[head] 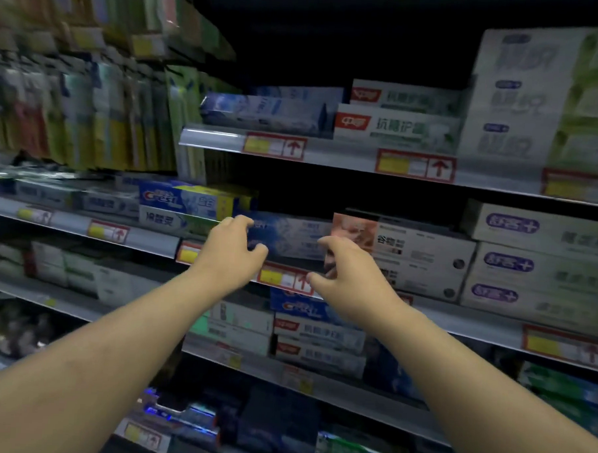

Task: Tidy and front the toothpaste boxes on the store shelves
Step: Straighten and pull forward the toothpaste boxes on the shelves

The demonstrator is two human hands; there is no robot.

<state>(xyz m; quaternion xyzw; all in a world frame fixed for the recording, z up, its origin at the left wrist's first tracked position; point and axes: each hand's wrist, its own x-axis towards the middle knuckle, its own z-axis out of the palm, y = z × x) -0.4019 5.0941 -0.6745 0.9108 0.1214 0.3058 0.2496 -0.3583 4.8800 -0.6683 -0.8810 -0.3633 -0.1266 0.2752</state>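
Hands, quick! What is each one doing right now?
Left hand: grips the left end of the blue toothpaste box.
Right hand: fingers curled by its right end; a grip cannot be told.

The left hand (233,247) covers one end of the blue box (290,236) (print blurred).
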